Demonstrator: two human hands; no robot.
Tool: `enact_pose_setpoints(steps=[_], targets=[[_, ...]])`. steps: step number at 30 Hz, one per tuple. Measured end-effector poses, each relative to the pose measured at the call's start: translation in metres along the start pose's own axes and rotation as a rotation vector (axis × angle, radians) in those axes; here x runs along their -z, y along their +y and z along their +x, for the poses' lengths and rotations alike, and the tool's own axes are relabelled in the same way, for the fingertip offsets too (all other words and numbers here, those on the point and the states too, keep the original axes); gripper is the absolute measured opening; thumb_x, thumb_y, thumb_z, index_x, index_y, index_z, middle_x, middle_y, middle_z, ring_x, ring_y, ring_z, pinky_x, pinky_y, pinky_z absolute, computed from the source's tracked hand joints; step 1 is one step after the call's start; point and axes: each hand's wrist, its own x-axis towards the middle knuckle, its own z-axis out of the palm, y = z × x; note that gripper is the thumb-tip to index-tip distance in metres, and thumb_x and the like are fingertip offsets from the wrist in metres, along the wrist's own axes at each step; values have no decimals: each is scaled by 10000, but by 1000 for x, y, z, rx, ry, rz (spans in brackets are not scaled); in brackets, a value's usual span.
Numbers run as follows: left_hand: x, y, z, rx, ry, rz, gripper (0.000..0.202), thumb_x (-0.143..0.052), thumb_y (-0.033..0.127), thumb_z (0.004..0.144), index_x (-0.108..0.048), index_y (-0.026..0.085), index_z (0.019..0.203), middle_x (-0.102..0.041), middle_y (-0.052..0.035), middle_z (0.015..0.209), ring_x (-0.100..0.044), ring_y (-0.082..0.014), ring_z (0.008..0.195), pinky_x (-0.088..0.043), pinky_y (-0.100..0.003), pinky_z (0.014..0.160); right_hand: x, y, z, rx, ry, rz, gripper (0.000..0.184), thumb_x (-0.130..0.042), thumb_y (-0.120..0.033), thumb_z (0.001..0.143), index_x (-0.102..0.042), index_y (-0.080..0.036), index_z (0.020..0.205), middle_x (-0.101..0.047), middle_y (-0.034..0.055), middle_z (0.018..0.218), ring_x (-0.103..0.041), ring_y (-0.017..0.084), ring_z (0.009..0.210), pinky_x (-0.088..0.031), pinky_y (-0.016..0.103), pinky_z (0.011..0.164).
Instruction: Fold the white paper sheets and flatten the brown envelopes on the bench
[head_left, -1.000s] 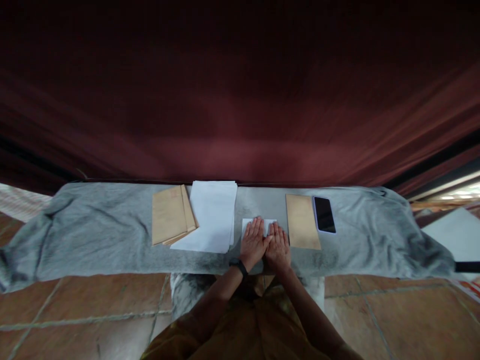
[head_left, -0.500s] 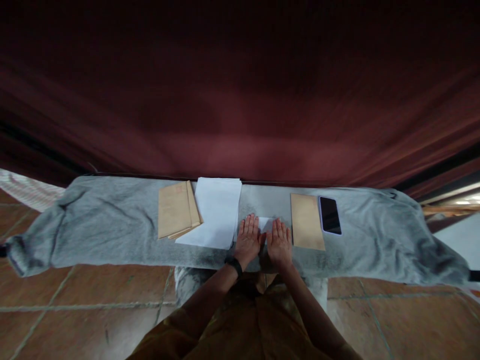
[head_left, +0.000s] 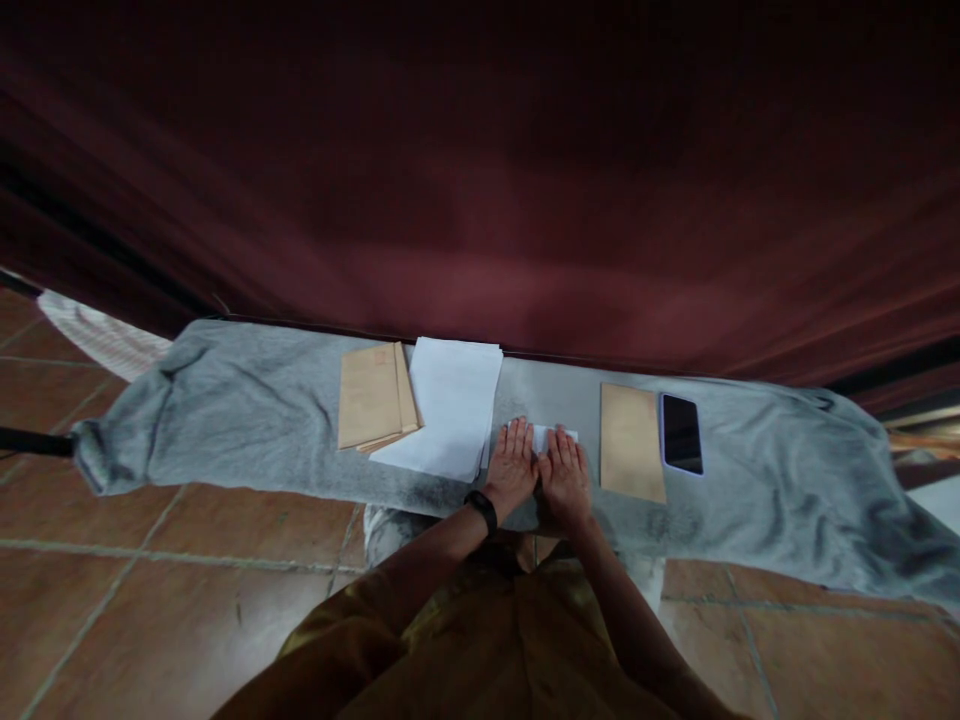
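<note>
Both my hands lie flat on a small folded sheet of white paper (head_left: 540,438), most of it hidden beneath them. My left hand (head_left: 513,467), with a dark band at the wrist, presses on its left part with the fingers stretched out. On the right part rests my right hand (head_left: 565,478), palm down and fingers extended. Just left of my hands is a stack of white paper sheets (head_left: 454,405). A single brown envelope (head_left: 630,440) lies a little to the right of my right hand.
Several brown envelopes (head_left: 370,397) overlap the left side of the paper stack. A phone (head_left: 681,434) lies beside the single envelope. Grey cloth (head_left: 255,410) covers the narrow surface, which ends at a dark red curtain-like fabric (head_left: 480,290) behind.
My view has tilted and shifted a little. My hands have come closer together on the folded paper; both stay flat on it.
</note>
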Motion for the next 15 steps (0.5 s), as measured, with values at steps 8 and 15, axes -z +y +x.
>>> enact_pose_setpoints(steps=[8,15], targets=[[1,-1,-1,12,11,-91,672,-350,394,996,-242,23,1546,-291,-214,1624,-199,-294,1534,-179,-510,1255,2,8,-8,-33,13,-7,529,-325,-288,1046,-384,-79,1529,-402,217,1561,-367,296,1451,-277,515,1163],[6,-5,-5,33,29,-129,627,-336,378,1011,-274,47,1540,-294,-186,1631,-196,-274,1537,-200,-500,1253,1,7,-8,-93,12,-21,556,-324,-324,1048,-355,-66,1540,-402,223,1559,-371,303,1444,-283,502,1158]])
